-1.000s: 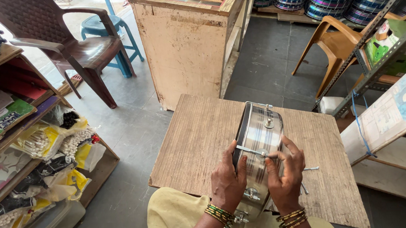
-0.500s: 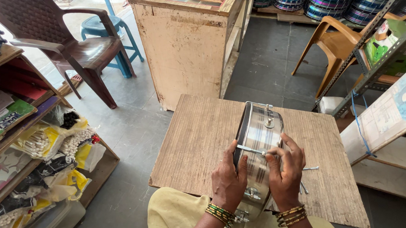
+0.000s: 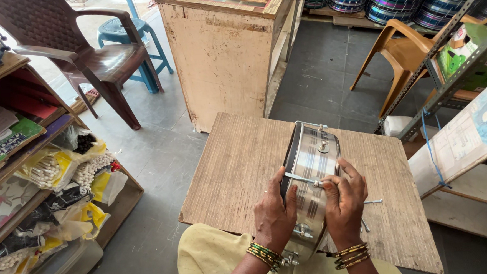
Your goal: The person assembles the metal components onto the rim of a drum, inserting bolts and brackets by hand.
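A shiny steel drum shell [image 3: 309, 167] stands on its edge on a small wooden board table [image 3: 239, 165], leaning toward me. My left hand [image 3: 274, 216] grips its near left side. My right hand [image 3: 344, 201] rests on the shell's right side, its fingers pinching the end of a thin metal tension rod [image 3: 301, 178] that lies across the shell. Round metal lugs [image 3: 323, 146] stud the shell's side. Loose metal bolts [image 3: 372, 202] lie on the table just right of my right hand.
A pale wooden cabinet [image 3: 228, 60] stands beyond the table. A brown plastic chair [image 3: 78, 51] and blue stool [image 3: 124, 32] are at far left, an orange chair [image 3: 400, 51] at far right. Shelves with packets [image 3: 45, 175] line the left; a metal rack [image 3: 456, 70] stands right.
Almost nothing differs; my right hand's fingers have shifted slightly on the rod while the drum shell and left hand stay put.
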